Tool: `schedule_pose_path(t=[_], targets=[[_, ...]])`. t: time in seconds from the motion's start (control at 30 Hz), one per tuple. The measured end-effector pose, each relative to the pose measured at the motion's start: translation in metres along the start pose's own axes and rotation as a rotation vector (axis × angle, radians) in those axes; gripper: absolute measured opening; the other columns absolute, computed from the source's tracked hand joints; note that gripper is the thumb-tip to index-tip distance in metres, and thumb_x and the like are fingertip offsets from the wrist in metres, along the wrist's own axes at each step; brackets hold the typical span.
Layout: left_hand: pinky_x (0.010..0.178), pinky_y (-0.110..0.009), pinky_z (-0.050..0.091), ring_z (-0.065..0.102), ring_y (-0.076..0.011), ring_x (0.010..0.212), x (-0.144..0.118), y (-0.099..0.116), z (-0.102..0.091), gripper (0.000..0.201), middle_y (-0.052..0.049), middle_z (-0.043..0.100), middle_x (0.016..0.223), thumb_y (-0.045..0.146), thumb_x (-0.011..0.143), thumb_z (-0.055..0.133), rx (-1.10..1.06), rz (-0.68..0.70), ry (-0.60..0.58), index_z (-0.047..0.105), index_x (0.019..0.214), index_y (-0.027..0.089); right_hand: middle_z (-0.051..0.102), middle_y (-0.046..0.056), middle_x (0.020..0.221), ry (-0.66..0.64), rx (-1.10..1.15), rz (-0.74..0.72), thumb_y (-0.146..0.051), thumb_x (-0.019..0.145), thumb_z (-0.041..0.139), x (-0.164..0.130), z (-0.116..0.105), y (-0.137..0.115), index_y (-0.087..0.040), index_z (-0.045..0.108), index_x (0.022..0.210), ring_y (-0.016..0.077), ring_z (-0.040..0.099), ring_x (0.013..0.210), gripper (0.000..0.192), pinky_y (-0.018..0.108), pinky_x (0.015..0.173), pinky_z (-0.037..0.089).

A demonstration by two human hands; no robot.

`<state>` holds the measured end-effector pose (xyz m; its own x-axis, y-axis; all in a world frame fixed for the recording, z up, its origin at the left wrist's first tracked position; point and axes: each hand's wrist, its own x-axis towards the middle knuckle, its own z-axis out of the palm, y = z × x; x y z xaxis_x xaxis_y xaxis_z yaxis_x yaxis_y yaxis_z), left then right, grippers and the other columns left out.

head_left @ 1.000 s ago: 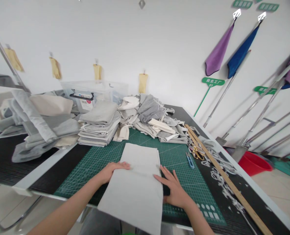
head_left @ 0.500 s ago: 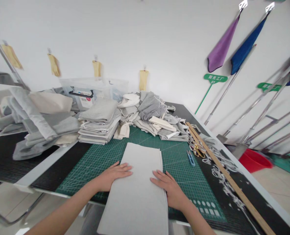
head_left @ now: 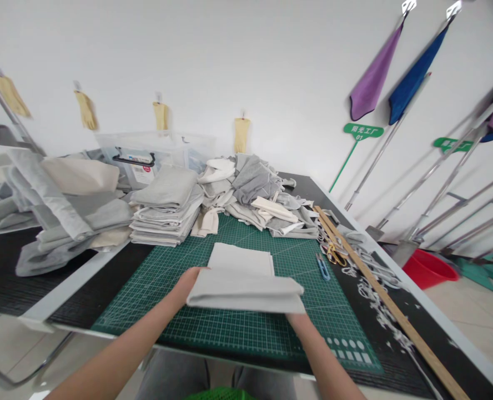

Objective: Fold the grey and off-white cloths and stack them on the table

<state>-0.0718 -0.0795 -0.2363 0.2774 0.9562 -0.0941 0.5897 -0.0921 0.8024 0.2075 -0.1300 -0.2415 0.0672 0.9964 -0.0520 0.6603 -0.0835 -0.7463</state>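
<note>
A light grey cloth lies on the green cutting mat, its near part raised and doubled back over the far part. At the left side of the fold is my left hand, closed on the cloth, with most of its fingers hidden by the fabric. My right hand grips the right side from beneath; only the wrist and a bit of the hand show under the cloth's edge.
Behind the mat stand a stack of folded grey cloths and a heap of loose fabric. Blue thread snips, yellow-handled scissors and a long wooden ruler lie right. More fabric covers the left.
Both hands lay flat on the long cloth before. Now its near end has been lifted and folded away from me, uncovering the mat's front edge.
</note>
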Motion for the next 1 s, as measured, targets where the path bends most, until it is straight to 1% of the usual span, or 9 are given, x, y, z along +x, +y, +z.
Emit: schedule_pose_path(t=[0.07, 0.17, 0.27, 0.37, 0.5, 0.63, 0.73, 0.87, 1.0], targets=[[0.063, -0.026, 0.039, 0.056, -0.0213, 0.074, 0.004, 0.001, 0.007, 0.033, -0.005, 0.064, 0.076, 0.041, 0.067, 0.044, 0.041, -0.099, 0.134, 0.062, 0.076, 0.014, 0.065, 0.008, 0.077, 0.026, 0.058, 0.037, -0.045, 0.069, 0.04, 0.008, 0.006, 0.0, -0.012, 0.064, 0.082, 0.023, 0.057, 0.075, 0.042, 0.031, 0.066, 0.041], [0.054, -0.024, 0.034, 0.054, -0.0188, 0.066, 0.008, 0.006, 0.015, 0.04, -0.004, 0.061, 0.069, 0.051, 0.068, 0.039, 0.173, -0.197, 0.209, 0.058, 0.071, 0.016, 0.064, 0.008, 0.076, 0.074, 0.111, 0.118, -0.051, 0.069, 0.036, 0.015, 0.012, -0.003, -0.011, 0.063, 0.081, 0.022, 0.056, 0.071, 0.05, 0.029, 0.061, 0.04], [0.048, -0.021, 0.028, 0.052, -0.0162, 0.061, 0.006, 0.01, 0.018, 0.04, -0.002, 0.057, 0.063, 0.053, 0.07, 0.035, 0.33, -0.25, 0.248, 0.053, 0.062, 0.018, 0.063, 0.008, 0.077, 0.085, -0.039, 0.178, -0.053, 0.069, 0.035, 0.016, 0.012, -0.007, -0.015, 0.062, 0.08, 0.0209, 0.055, 0.071, 0.048, 0.028, 0.059, 0.038], [0.047, -0.021, 0.025, 0.05, -0.0151, 0.059, 0.002, 0.01, 0.02, 0.041, -0.001, 0.055, 0.061, 0.053, 0.071, 0.031, 0.361, -0.247, 0.267, 0.049, 0.058, 0.018, 0.062, 0.008, 0.078, 0.057, -0.196, 0.199, -0.054, 0.069, 0.033, 0.012, 0.011, -0.007, -0.017, 0.061, 0.079, 0.021, 0.055, 0.072, 0.048, 0.028, 0.059, 0.037], [0.051, -0.021, 0.029, 0.05, -0.0147, 0.062, 0.005, 0.006, 0.016, 0.04, 0.0, 0.056, 0.067, 0.053, 0.072, 0.03, 0.224, -0.224, 0.285, 0.053, 0.069, 0.02, 0.062, 0.007, 0.075, 0.054, -0.161, 0.082, -0.054, 0.07, 0.035, 0.007, 0.011, -0.002, -0.017, 0.06, 0.079, 0.0198, 0.055, 0.068, 0.045, 0.027, 0.057, 0.037], [0.058, -0.022, 0.035, 0.051, -0.0149, 0.066, 0.016, 0.004, 0.008, 0.032, 0.0, 0.057, 0.071, 0.047, 0.069, 0.041, -0.023, -0.051, 0.281, 0.053, 0.076, 0.018, 0.061, 0.006, 0.079, 0.09, 0.06, -0.122, -0.047, 0.068, 0.044, 0.003, 0.009, -0.001, -0.016, 0.059, 0.084, 0.0183, 0.054, 0.068, 0.038, 0.026, 0.06, 0.038], [0.057, -0.023, 0.037, 0.052, -0.0159, 0.065, 0.023, -0.001, 0.003, 0.038, -0.001, 0.058, 0.069, 0.043, 0.066, 0.046, -0.176, 0.015, 0.266, 0.049, 0.093, 0.015, 0.061, 0.007, 0.083, 0.103, 0.123, -0.137, -0.046, 0.068, 0.046, 0.005, 0.009, -0.003, -0.015, 0.057, 0.088, 0.019, 0.054, 0.071, 0.039, 0.026, 0.061, 0.039], [0.055, -0.024, 0.037, 0.053, -0.0168, 0.062, 0.028, -0.011, 0.002, 0.047, -0.001, 0.057, 0.063, 0.038, 0.064, 0.05, 0.064, -0.155, 0.26, 0.043, 0.105, 0.017, 0.061, 0.006, 0.078, 0.022, -0.002, 0.009, -0.047, 0.068, 0.042, 0.012, 0.013, -0.005, -0.016, 0.058, 0.085, 0.0186, 0.054, 0.068, 0.039, 0.026, 0.058, 0.037], [0.062, -0.026, 0.038, 0.055, -0.0196, 0.074, 0.024, -0.004, 0.002, 0.047, -0.004, 0.059, 0.079, 0.041, 0.066, 0.046, 0.308, -0.301, 0.194, 0.041, 0.11, 0.022, 0.06, 0.005, 0.077, 0.028, -0.149, 0.068, -0.049, 0.07, 0.037, 0.014, 0.016, -0.008, -0.018, 0.057, 0.086, 0.0174, 0.053, 0.068, 0.041, 0.025, 0.057, 0.034]])
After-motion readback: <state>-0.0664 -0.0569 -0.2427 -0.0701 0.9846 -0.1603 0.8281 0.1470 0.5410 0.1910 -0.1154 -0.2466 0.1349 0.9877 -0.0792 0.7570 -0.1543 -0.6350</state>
